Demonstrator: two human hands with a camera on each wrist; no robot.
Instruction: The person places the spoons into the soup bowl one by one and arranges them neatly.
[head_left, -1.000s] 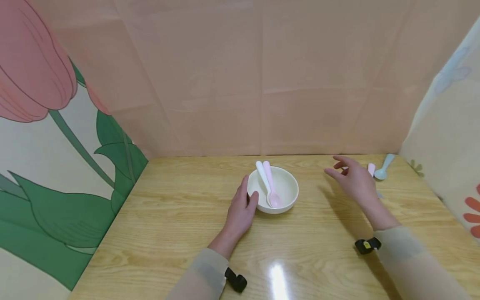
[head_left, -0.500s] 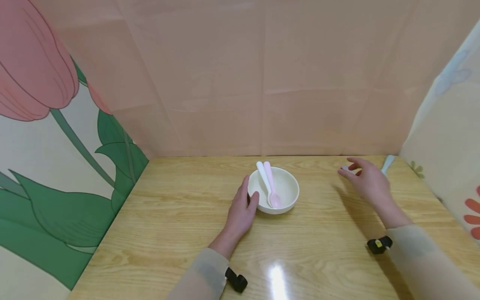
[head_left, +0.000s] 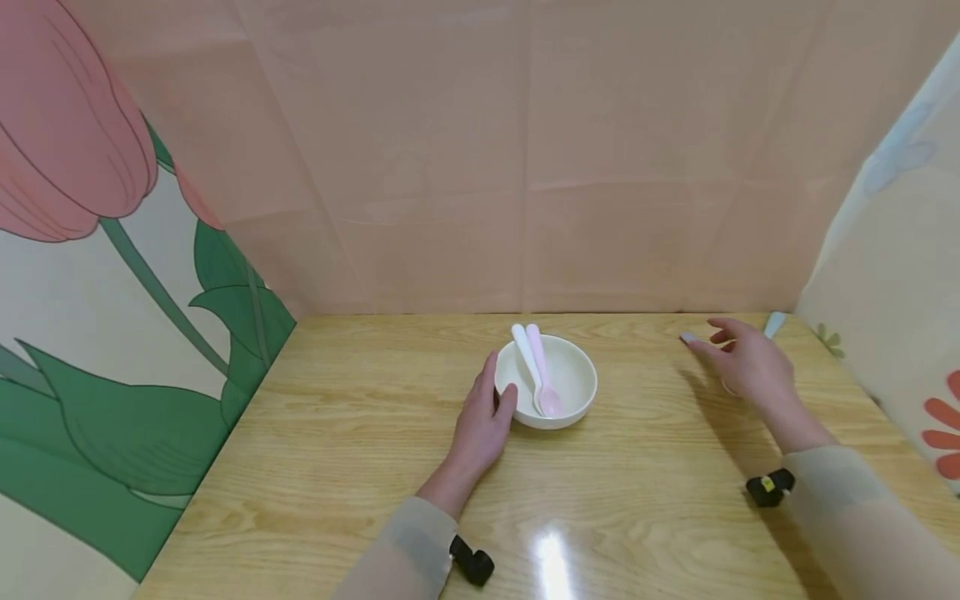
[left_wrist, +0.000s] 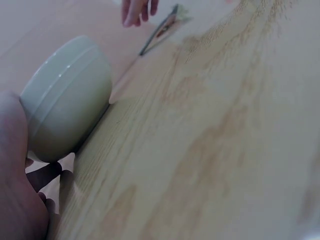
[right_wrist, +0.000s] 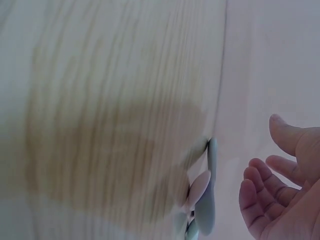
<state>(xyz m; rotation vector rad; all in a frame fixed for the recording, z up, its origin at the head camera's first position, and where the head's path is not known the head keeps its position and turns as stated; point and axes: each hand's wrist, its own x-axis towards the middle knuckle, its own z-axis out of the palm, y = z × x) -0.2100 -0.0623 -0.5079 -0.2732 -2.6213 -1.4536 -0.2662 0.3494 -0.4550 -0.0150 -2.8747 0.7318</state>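
Steadying the white bowl (head_left: 576,373) on the table (head_left: 615,500) is the left hand (head_left: 480,425), its grip cupped about the bowl's left side, thumb at the near rim. Inside the bowl a white spoon (head_left: 527,353) and a pink spoon (head_left: 551,403) lean side by side, heads down, handles across the far rim. Farther off and to the right, the right hand (head_left: 752,371) hangs over a loose cluster, its grip wide, thumb and fingers apart with nothing between them in the wrist view. There lie a light blue spoon (head_left: 775,323) and a small pink head (right_wrist: 199,188), partly overlapping; the full count is hidden. The step in hand looks like picking out another spoon. That calls for lowering the fingers, pinching one handle and lifting it clear of its neighbours.
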